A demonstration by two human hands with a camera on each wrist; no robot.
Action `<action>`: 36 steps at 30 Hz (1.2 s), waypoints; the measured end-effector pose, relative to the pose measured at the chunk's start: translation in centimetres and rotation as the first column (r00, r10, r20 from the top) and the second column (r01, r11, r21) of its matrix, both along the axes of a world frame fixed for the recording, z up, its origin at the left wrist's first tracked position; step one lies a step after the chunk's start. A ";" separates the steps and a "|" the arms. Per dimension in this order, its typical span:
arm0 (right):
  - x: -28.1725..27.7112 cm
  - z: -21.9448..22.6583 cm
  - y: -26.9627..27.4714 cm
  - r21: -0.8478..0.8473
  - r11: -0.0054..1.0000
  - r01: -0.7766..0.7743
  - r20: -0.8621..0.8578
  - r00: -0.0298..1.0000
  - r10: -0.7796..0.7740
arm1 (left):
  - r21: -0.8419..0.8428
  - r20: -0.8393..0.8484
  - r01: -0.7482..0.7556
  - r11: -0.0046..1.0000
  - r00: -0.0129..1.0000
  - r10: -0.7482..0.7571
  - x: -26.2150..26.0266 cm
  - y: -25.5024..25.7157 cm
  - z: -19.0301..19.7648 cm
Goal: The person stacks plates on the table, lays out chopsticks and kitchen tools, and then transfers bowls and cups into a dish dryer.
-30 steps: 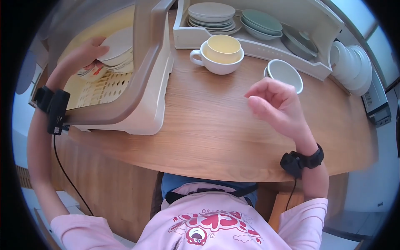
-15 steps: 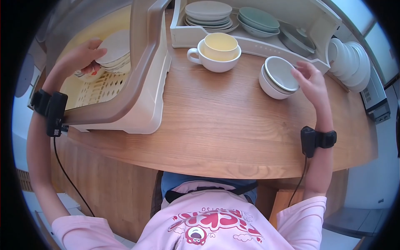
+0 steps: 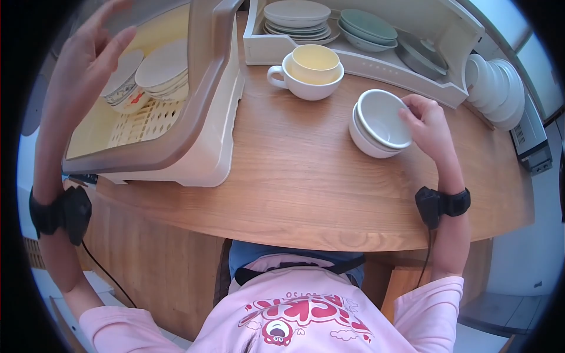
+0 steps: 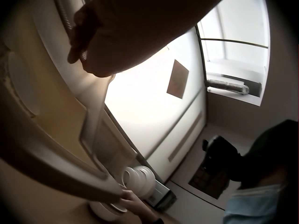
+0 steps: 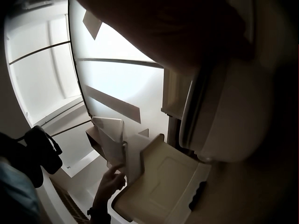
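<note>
My right hand (image 3: 429,126) pinches the right rim of two nested white bowls (image 3: 382,120), thumb on the inner side. The stack tilts a little toward me over the wooden table. In the right wrist view the bowls (image 5: 243,112) fill the right side, the hand dark above them. At the left, my left hand (image 3: 85,65) is raised at the mouth of a cream dish box (image 3: 215,162), thumb apart from the fingers and nothing in its grasp. Inside that box stand stacked white bowls (image 3: 162,66), beside bowls with a floral pattern (image 3: 134,103).
A white handled cup (image 3: 309,92) holding a yellow bowl (image 3: 318,62) stands mid-table. Behind it, a white open rack (image 3: 371,73) bears stacked plates (image 3: 297,15), green bowls (image 3: 368,26) and a grey lidded pan (image 3: 421,59). White plates (image 3: 506,97) stand on edge at the right.
My right hand has reached the white bowls, taken their rim and drawn them toward me and left. My left hand has let go of the bowl stack in the box and risen.
</note>
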State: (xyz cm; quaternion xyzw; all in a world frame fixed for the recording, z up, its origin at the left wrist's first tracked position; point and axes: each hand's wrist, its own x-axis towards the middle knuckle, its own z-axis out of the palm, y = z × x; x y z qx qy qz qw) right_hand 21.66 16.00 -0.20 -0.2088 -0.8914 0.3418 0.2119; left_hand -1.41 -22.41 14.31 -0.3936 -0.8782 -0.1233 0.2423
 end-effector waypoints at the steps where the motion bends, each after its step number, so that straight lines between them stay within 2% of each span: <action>1: -0.2 -0.2 -0.3 0.055 0.998 -0.034 -0.028 0.999 0.036 | -0.007 -0.062 0.019 1.000 0.998 -0.019 1.6 0.5 0.3; 3: -0.3 -0.1 -1.2 0.103 0.993 -0.054 -0.035 0.998 0.058 | -0.014 -0.124 0.035 0.999 0.992 -0.037 4.7 1.8 0.2; 5: -0.4 0.7 -2.5 0.057 0.998 -0.035 -0.038 0.999 0.038 | 0.094 0.068 0.221 0.971 0.971 -0.228 7.8 3.4 -0.4; 7: -0.3 0.8 -3.2 0.066 0.997 -0.039 -0.057 0.997 0.043 | 0.037 0.029 0.307 0.951 0.951 -0.308 10.6 5.1 -1.4; 9: -0.2 0.8 -3.5 0.075 0.996 -0.040 -0.077 0.996 0.046 | -0.019 0.125 0.436 0.900 0.894 -0.431 11.9 6.3 -2.2; 10: -0.2 0.8 -3.6 0.073 0.996 -0.043 -0.091 0.995 0.049 | -0.017 0.123 0.436 0.900 0.894 -0.431 12.4 6.9 -2.6; 12: -0.3 0.7 -3.4 0.074 0.996 -0.051 -0.111 0.992 0.059 | -0.234 0.192 0.505 0.831 0.862 -0.470 13.1 8.1 -3.5; 13: -0.3 0.5 -3.1 0.016 0.998 -0.065 -0.145 0.987 0.067 | -0.234 0.188 0.500 0.834 0.865 -0.466 13.2 8.7 -4.1; 15: -0.3 0.4 -2.5 -0.043 0.995 -0.086 -0.182 0.980 0.077 | -0.294 0.328 0.550 0.781 0.826 -0.458 13.2 9.9 -5.3; 16: -0.3 0.5 -2.3 -0.110 0.987 -0.118 -0.272 0.959 0.085 | -0.296 0.327 0.546 0.783 0.829 -0.455 13.4 10.5 -6.0; 17: -0.3 0.5 -2.0 -0.173 0.973 -0.154 -0.358 0.930 0.084 | -0.278 0.411 0.549 0.788 0.810 -0.419 13.6 11.1 -6.6; 18: -0.1 0.6 -1.5 -0.198 0.964 -0.177 -0.369 0.925 0.094 | -0.260 0.492 0.550 0.794 0.783 -0.381 13.8 11.6 -7.2; 19: -0.1 0.6 -1.0 -0.199 0.964 -0.178 -0.369 0.925 0.095 | -0.261 0.493 0.549 0.794 0.783 -0.380 14.0 12.2 -7.5; 21: 0.0 0.6 0.0 -0.264 0.950 -0.167 -0.478 0.878 0.022 | -0.278 0.611 0.503 0.818 0.750 -0.253 14.2 13.4 -8.1; 22: 0.2 0.7 0.3 -0.285 0.945 -0.158 -0.467 0.884 0.008 | -0.280 0.612 0.503 0.818 0.750 -0.251 14.1 14.1 -8.5; 24: 0.3 0.4 1.4 -0.316 0.937 -0.151 -0.481 0.877 -0.020 | -0.134 0.770 0.459 0.878 0.606 -0.200 13.4 15.6 -9.9; 27: 0.3 0.2 2.3 -0.367 0.920 -0.140 -0.497 0.865 -0.067 | -0.039 0.808 0.410 0.911 0.549 -0.213 11.8 17.8 -13.2; 28: 0.3 0.2 2.4 -0.389 0.911 -0.136 -0.498 0.863 -0.084 | -0.039 0.808 0.412 0.910 0.549 -0.214 11.6 18.1 -13.1; 30: 0.3 0.2 2.5 -0.383 0.915 -0.125 -0.499 0.862 -0.092 | -0.016 0.963 0.397 0.918 0.252 -0.092 11.2 18.6 -13.0; 31: 0.3 0.1 2.5 -0.377 0.919 -0.115 -0.501 0.860 -0.098 | -0.017 0.964 0.399 0.917 0.251 -0.091 11.2 18.7 -12.9; 33: 0.3 0.3 2.1 -0.380 0.919 -0.108 -0.505 0.856 -0.108 | 0.016 0.985 0.362 0.932 0.153 -0.076 11.1 18.7 -12.7; 36: 0.2 0.1 2.5 -0.371 0.924 -0.096 -0.521 0.845 -0.121 | 0.066 0.970 0.357 0.932 0.198 -0.144 11.4 18.0 -12.9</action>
